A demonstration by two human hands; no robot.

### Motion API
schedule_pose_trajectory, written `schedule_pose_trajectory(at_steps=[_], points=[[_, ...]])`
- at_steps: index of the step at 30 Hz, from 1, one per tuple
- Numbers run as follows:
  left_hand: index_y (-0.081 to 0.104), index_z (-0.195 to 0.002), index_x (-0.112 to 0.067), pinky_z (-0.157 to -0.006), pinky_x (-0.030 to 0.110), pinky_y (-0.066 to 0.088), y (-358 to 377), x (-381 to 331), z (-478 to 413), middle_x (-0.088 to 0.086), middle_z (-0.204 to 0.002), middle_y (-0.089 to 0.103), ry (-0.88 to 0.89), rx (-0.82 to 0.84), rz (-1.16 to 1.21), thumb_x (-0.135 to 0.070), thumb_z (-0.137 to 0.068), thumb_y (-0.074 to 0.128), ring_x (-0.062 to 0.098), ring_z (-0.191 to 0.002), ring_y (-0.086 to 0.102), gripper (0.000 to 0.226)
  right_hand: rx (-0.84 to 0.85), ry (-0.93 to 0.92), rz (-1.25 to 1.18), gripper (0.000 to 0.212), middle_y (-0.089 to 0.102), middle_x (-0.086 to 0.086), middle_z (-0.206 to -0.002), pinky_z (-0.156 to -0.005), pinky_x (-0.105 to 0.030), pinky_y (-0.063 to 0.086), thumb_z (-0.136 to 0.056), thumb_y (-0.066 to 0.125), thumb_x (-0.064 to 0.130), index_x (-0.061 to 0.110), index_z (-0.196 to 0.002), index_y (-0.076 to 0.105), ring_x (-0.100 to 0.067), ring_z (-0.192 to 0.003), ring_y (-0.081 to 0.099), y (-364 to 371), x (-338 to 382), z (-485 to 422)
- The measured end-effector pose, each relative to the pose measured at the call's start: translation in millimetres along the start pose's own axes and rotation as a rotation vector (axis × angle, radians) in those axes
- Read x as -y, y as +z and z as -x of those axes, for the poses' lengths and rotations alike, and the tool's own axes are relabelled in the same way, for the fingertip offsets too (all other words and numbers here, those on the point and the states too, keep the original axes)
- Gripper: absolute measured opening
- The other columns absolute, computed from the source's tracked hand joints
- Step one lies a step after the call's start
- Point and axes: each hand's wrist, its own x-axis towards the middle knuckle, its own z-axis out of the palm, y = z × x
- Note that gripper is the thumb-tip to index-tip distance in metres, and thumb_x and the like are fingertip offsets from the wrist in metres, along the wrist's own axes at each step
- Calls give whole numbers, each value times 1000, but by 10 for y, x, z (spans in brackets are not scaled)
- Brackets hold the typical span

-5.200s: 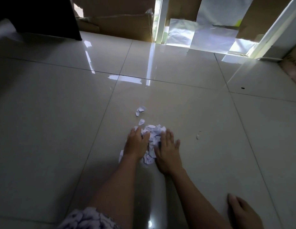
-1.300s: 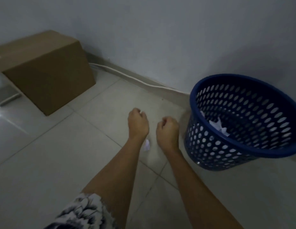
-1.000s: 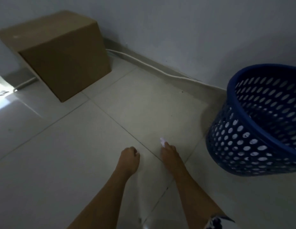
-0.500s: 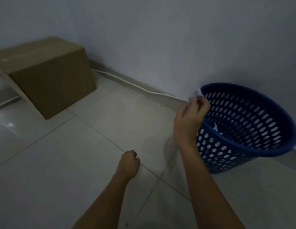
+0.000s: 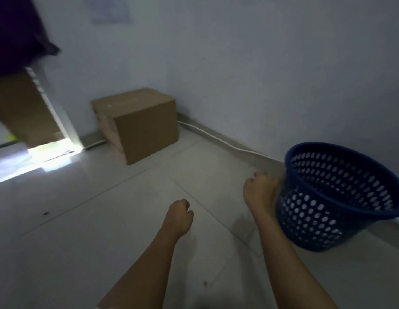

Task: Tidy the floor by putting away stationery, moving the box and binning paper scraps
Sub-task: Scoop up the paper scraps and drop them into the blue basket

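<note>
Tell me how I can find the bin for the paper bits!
Look along the bottom of the pale wall, where a white cable runs over the tiled floor. On the right stands a round blue basket, just beside the person's right hand. It is the only blue thing, with little holes all over, unlike the plain brown cardboard box farther left.

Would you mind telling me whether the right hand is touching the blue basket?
Cannot tell. In the head view the right hand overlaps the blue basket wall, blurred, with neither gap nor contact plainly visible.
</note>
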Motion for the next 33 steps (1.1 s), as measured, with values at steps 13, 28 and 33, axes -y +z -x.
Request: schedule_pose_trajectory(at_steps=[13,28,33], points=[[52,-122,1,-97,33,41,-1304,3047,1835,20,-128,53,-417,-298,-19,-14,-91,47,31,-118,51,34,594,-589,-10,34,57,-19,-124,-100,-36,43,-91,45,9,-2,-120,59,-32,-123,45,1855,1804,3347],[-20,-148,-8,-116,56,2,-1376,6544,4447,12,-152,-34,-1042,26,-153,-73,-69,54,39,-144,-20,126,979,-897,339,28,56,-22,-121,-98,-37,42,-93,38,15,0,-109,55,-35,-121,49,3603,2215,7062],[29,-138,-3,-116,42,-2,-758,6886,4597,2,-155,-28,-837,-403,2,-82,-75,1,22,-146,-20,105,971,-1117,338,28,52,-14,-126,-96,-37,40,-95,37,18,6,-117,50,-30,-121,45,3940,2457,7795]])
